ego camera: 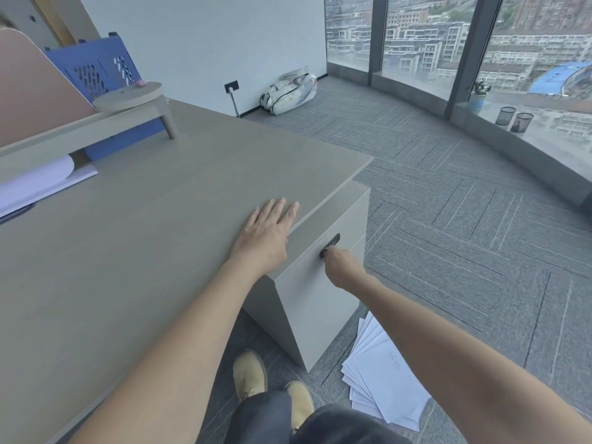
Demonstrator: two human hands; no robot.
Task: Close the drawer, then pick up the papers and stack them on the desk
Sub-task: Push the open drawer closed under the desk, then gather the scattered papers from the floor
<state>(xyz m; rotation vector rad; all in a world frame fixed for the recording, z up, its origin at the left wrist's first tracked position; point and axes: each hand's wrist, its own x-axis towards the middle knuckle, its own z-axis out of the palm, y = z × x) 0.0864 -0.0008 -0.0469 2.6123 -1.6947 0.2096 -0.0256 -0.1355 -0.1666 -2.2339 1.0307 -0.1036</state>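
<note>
- Drawer (323, 267): one front showing under the desk's right end, flush with the cabinet face as far as I can see, with one dark handle (330, 245) near its top edge.
- Right hand (341, 265): curled in a loose fist at the lower tip of that handle, fingertips touching it; from where I stand I cannot tell if they truly grip it.
- Left hand (267, 233): spread flat, palm down, on the desk (144, 235), fingers reaching almost to the desk's front edge just above the drawer. It has hold of nothing.
- Papers (381, 379): one fanned pile of white sheets on the carpet, just beside the cabinet's lower corner and partly under the right forearm. The sheets overlap too much to count.
- Two tan shoes (250, 376) stand on the floor near the cabinet's bottom corner.
- More white sheets (38, 184) lie at the desk's far left, under a low shelf.
- Desk top between those sheets and the left hand is bare and wide.
- Carpet to the right runs open towards the curved window, where two mesh bins (514, 118) stand on the sill; one white bag (288, 91) lies by the far wall.
</note>
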